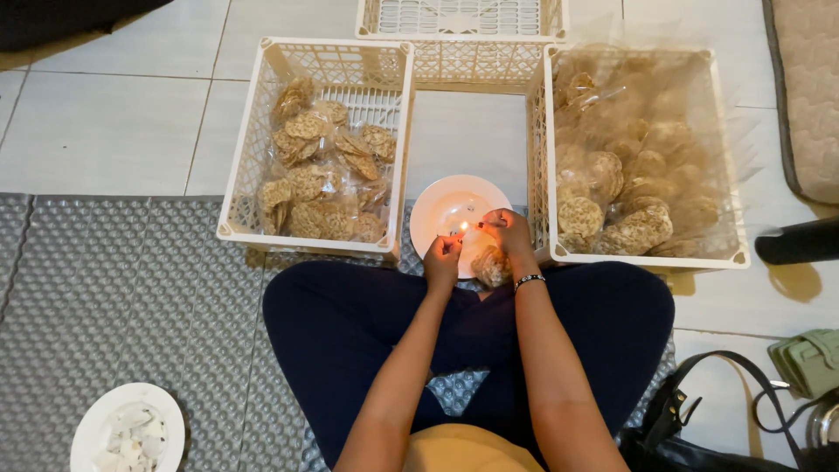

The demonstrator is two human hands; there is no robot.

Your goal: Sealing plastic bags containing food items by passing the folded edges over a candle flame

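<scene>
While a small flame [462, 226] burns over the white plate [441, 203], I see a clear bag of round crackers [491, 265] below both pinched hands: left hand [443, 256], right hand [508, 231] grip its top. Crates flank.

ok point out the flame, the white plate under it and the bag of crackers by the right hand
flame [462, 227], head view, on the bright tip between the two hands
white plate [441, 210], head view, on its bare upper left part
bag of crackers [491, 267], head view, on the crackers below the right hand [509, 232]
</scene>
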